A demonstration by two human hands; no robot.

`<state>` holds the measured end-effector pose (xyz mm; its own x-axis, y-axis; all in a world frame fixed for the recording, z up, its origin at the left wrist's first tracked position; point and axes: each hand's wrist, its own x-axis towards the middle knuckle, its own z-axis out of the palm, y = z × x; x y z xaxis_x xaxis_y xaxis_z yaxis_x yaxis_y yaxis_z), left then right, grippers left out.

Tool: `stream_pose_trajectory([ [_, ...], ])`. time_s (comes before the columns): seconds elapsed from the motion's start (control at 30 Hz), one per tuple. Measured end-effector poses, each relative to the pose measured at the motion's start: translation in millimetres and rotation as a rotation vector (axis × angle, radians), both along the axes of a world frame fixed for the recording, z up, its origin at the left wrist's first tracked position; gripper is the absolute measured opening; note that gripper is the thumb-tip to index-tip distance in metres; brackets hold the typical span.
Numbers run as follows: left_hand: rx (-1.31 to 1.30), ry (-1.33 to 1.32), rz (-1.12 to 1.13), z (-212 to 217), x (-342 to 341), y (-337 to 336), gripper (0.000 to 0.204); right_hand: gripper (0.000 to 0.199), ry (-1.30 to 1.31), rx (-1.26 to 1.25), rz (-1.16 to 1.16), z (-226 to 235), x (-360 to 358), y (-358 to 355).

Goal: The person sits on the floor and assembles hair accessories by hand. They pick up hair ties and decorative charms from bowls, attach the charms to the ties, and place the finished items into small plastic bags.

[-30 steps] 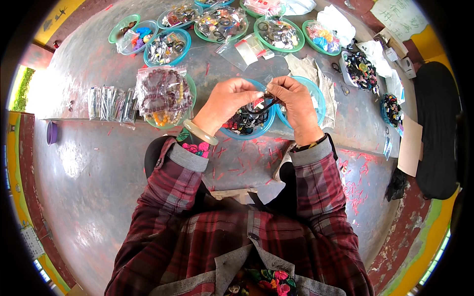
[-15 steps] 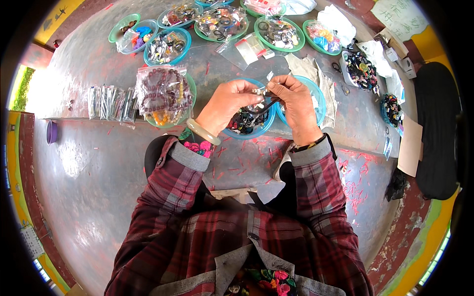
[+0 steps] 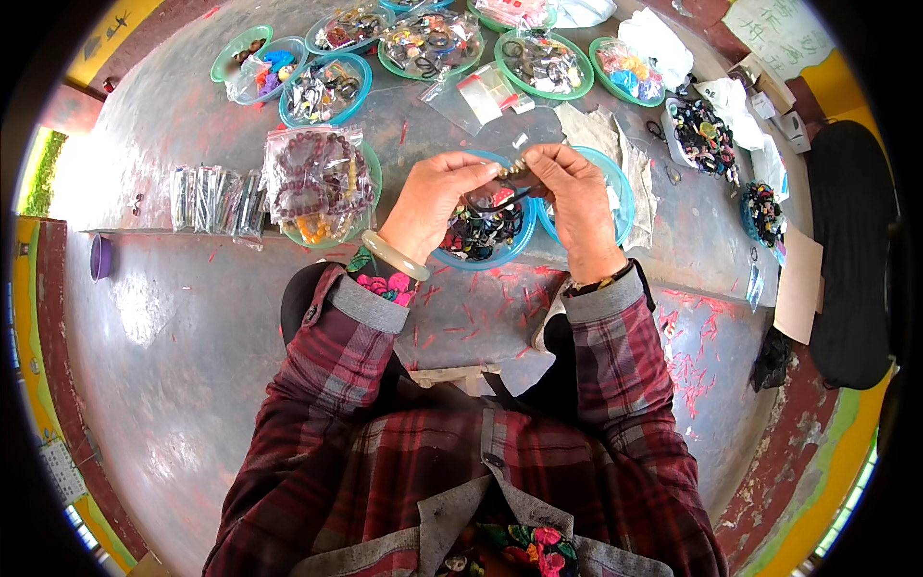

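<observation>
Between both hands stretches a black elastic hair tie with gold-coloured beads (image 3: 513, 171). My left hand (image 3: 433, 200) pinches one end of the beaded part between thumb and fingertips. At the other end, my right hand (image 3: 577, 197) pinches it the same way. The dark loop hangs below the beads. Under my left hand is a blue basket (image 3: 520, 240) full of dark hair ties with small ornaments, partly covered by the hand. Another blue basket (image 3: 625, 207) stands beside it, partly behind my right hand, with some pale pieces inside.
Left of my hands, a green basket (image 3: 376, 183) holds bagged beaded bracelets (image 3: 317, 178), beside several thin clear packets (image 3: 219, 202). Baskets of bagged accessories line the back. A white tray (image 3: 673, 144) of hair ties and a cardboard piece (image 3: 798, 287) are at the right.
My fingers have shifted along the hair tie, turning it so that the gold beads now show between my fingertips. The dark loop has moved slightly left.
</observation>
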<state>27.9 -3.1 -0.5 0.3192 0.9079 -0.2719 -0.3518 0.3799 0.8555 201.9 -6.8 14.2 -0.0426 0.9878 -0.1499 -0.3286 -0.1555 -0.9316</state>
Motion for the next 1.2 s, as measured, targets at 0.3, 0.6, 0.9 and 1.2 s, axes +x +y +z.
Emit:
stream_pose_trajectory([
  [0.3,0.008,-0.090,0.046,-4,-1,2,0.018,0.017,0.040,-0.079,0.051,-8,3,3],
  [0.6,0.066,0.020,-0.018,3,0,2,0.017,0.012,-0.013,-0.063,0.174,-4,7,3],
  [0.9,0.098,0.048,-0.009,0,0,2,0.018,0.013,-0.030,-0.023,0.124,-2,6,3],
  [1.2,0.260,0.365,-0.194,5,6,-3,0.021,0.013,-0.002,0.004,0.111,-10,1,3],
])
